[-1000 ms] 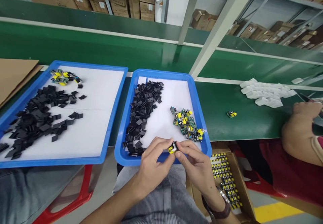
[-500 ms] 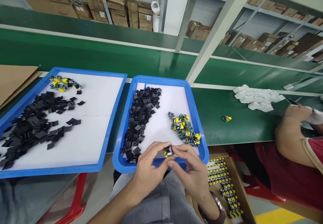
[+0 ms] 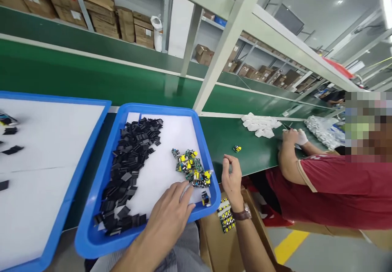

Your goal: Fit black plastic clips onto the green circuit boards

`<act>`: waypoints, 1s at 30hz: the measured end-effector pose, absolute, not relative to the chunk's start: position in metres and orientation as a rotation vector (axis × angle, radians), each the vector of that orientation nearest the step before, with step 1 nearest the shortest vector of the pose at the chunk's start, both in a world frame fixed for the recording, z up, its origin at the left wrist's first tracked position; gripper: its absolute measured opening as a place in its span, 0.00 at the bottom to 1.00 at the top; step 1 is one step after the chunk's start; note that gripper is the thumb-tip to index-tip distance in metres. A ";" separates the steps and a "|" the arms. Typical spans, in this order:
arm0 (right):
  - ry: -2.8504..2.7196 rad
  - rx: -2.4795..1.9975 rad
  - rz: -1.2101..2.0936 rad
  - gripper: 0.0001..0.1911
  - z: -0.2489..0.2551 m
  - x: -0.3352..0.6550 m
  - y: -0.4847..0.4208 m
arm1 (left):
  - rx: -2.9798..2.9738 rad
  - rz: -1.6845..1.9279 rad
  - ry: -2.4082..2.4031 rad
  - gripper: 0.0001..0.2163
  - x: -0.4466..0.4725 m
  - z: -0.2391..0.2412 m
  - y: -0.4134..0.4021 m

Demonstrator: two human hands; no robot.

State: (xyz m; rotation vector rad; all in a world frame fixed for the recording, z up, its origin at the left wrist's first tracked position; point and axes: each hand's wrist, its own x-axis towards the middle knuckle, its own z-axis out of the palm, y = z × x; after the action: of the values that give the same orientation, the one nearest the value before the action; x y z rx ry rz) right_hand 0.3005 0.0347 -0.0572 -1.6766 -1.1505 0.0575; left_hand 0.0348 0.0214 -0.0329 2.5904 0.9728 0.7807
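Note:
My left hand (image 3: pixel 171 208) lies palm down over the near right part of the blue tray (image 3: pixel 209 153), its fingers stretched out. Its fingertips reach the edge of a pile of small circuit boards (image 3: pixel 185 163) with yellow parts. One more circuit board (image 3: pixel 205 199) sits apart in the tray's near right corner, with a dark piece on it. Just outside the tray's right rim is my right hand (image 3: pixel 232 180), raised, with fingers loosely extended and nothing visible in them. Beyond it, a single circuit board (image 3: pixel 237 148) rests on the green bench.
Black flat pieces (image 3: pixel 131 163) fill the tray's left side. Another blue-rimmed tray (image 3: pixel 76 174) stands to the left. Below right, a cardboard box (image 3: pixel 211 239) holds rows of boards. White pieces (image 3: pixel 261 124) lie on the bench beside a co-worker in a red shirt (image 3: pixel 333 190).
My hands have parted, and the board they held between them is gone from the fingers. A board now lies in the tray's near right corner. My right hand moved out rightward; the view turned right.

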 end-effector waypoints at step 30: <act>-1.482 -1.923 -0.106 0.16 -0.056 0.397 0.063 | 2.754 0.552 0.957 0.20 0.059 -0.021 0.037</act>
State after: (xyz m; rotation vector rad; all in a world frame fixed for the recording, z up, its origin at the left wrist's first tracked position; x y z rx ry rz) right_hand 0.3969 0.0627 -0.0556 -1.9231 -1.4819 -0.1062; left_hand 0.0591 0.0368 -0.0211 2.7542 0.9566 0.5516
